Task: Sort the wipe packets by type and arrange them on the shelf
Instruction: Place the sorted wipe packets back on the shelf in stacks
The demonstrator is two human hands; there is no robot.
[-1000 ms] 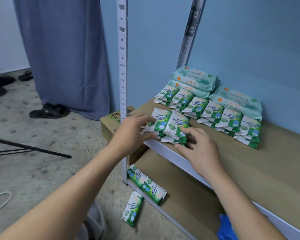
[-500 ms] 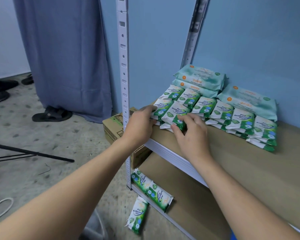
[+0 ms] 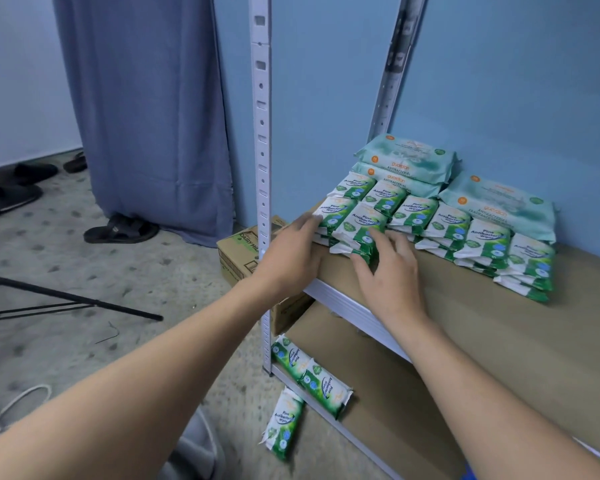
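A: Log it left to right. Far left?

B: A thin black metal tripod leg (image 3: 66, 299) lies across the speckled grey floor (image 3: 84, 348). A black rubber sandal (image 3: 122, 230) sits at the hem of a blue-grey fabric curtain (image 3: 142, 109), which hangs in soft folds.

A: Next?

B: A white perforated steel upright (image 3: 262, 133), and behind it a brown corrugated cardboard box (image 3: 239, 251) on the floor.

A: Hands?

B: Left hand (image 3: 291, 251): fingers straight, tips pressed to the left end of the front stack of small glossy green-and-white wipe packets (image 3: 357, 226), at the left corner of the matte brown board shelf (image 3: 465, 306). It grips nothing. Right hand (image 3: 388, 271): fingers spread and loose, thumb against the stack's front edge, fingertips on the top packet, not curled round it.

A: Rest of the shelf?

B: A row of matching pillow-shaped packets (image 3: 485, 240) runs to the right, stacked and touching. Behind it, against the blue wall, are large pale teal soft packs (image 3: 406, 157), two piled at the left and more at the right.

A: Below?

B: Two lower green packets (image 3: 321, 381) lie end to end at the lower board's front corner. One stray packet (image 3: 284, 424) lies on the floor just beside the frame.
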